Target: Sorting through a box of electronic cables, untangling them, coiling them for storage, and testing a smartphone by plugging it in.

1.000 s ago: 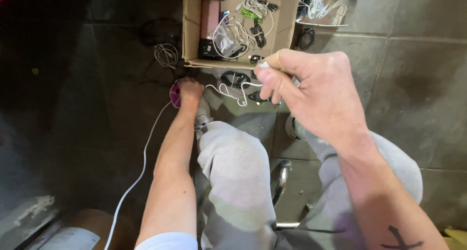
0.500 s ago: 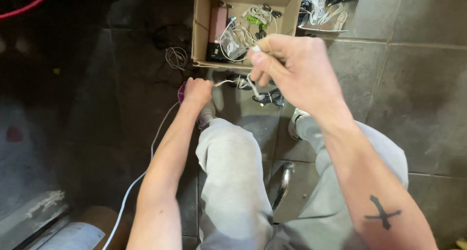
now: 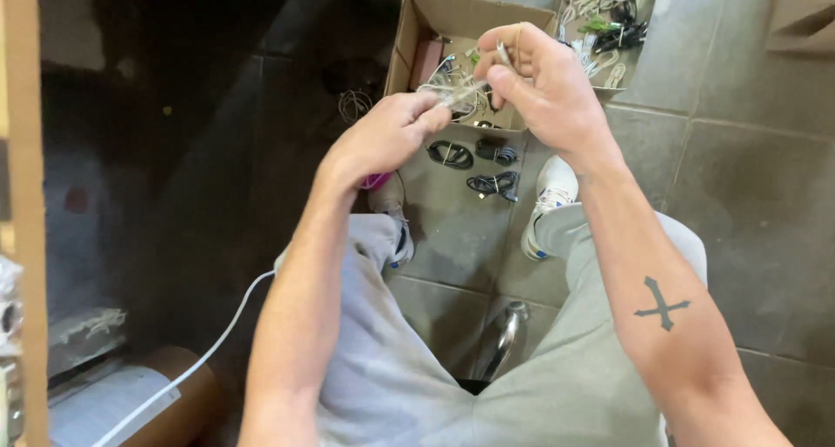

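Note:
My left hand [image 3: 383,136] and my right hand [image 3: 539,86] are raised together in front of me, above my knees. Between their fingertips they pinch a thin white cable [image 3: 452,90] with a small plug end. A pink object [image 3: 376,181] shows under my left palm. Below the hands stands an open cardboard box [image 3: 417,30] holding several bundled cables.
Three coiled black cables [image 3: 492,184] lie on the grey tiled floor by my white shoes [image 3: 550,203]. More cables [image 3: 609,21] are heaped at the top right. A white cord [image 3: 217,343] runs down the left, past a brown cardboard tube [image 3: 178,395]. A metal stool leg [image 3: 504,334] shows between my legs.
My left hand has lifted from the floor near the box up to my right hand, and both now hold the white cable. The view has tilted so the box sits higher.

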